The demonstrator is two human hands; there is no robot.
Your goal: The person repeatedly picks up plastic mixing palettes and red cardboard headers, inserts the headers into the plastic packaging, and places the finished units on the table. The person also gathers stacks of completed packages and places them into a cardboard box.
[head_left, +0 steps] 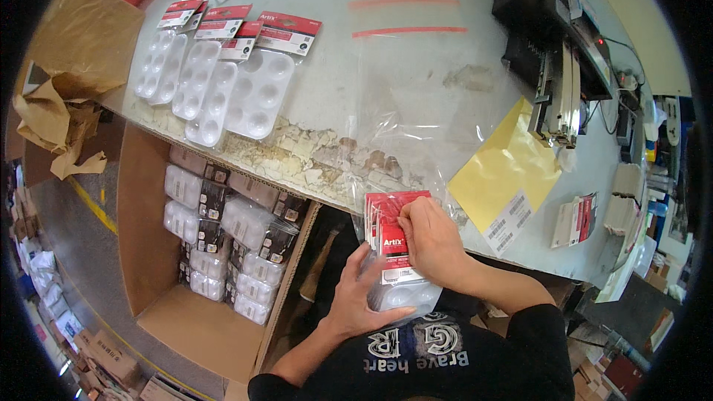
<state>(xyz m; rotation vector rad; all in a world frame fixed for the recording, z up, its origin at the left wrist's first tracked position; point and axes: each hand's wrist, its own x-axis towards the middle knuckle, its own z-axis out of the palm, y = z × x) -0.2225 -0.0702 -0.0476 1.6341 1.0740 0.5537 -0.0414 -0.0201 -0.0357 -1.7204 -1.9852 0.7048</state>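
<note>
Low centre, our left hand (355,293) grips palette packs (401,295), our right hand (432,239) pinches their cards (392,242), likely squaring; bagging would need even edges.

Packing workshop, worn worktable (319,96), open carton (145,230), packaged goods (246,223), barcode labels (508,223), yellow-lined floor (85,234)

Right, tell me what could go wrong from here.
The stack is gripped in both hands at the edge of the table, so a loose tray might slip and fall.
The other trays lie near that edge, above the open box; a bump could knock one in.
</note>
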